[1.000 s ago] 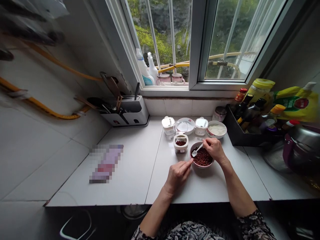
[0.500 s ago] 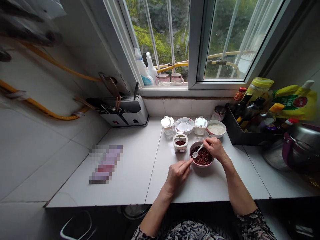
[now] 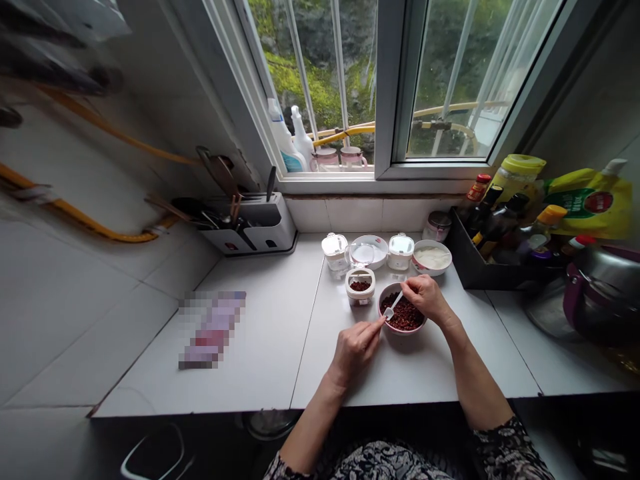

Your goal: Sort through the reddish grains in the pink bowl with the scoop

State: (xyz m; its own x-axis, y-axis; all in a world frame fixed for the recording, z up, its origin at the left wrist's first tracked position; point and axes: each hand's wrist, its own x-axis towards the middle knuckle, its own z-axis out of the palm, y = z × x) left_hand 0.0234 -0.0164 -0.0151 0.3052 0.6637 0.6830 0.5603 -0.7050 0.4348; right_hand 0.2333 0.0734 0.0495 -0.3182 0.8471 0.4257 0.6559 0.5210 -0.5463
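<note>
My right hand [image 3: 425, 298] is shut on a small white spoon [image 3: 395, 303], whose tip sits among the dark red peppercorns in a pink-rimmed bowl [image 3: 400, 327]. My left hand [image 3: 356, 350] has its fingers pinched together, their tips at the bowl's left rim. Just behind the bowl stands a small square white jar [image 3: 360, 287], open and holding the same dark red grains. The grains look like Sichuan peppercorns, though the picture does not settle it.
Two white lidded containers [image 3: 335, 252] flank a round white dish [image 3: 364, 252] at the wall, beside a bowl of white paste [image 3: 433, 258]. To the right are a black tray of bottles [image 3: 470, 270] and a purple-handled pot [image 3: 600, 293]. A utensil holder [image 3: 245, 230] stands on the left.
The spoon has dipped deeper into the peppercorns and stands more steeply. My right hand has shifted slightly left, and the whole view has drifted a little.
</note>
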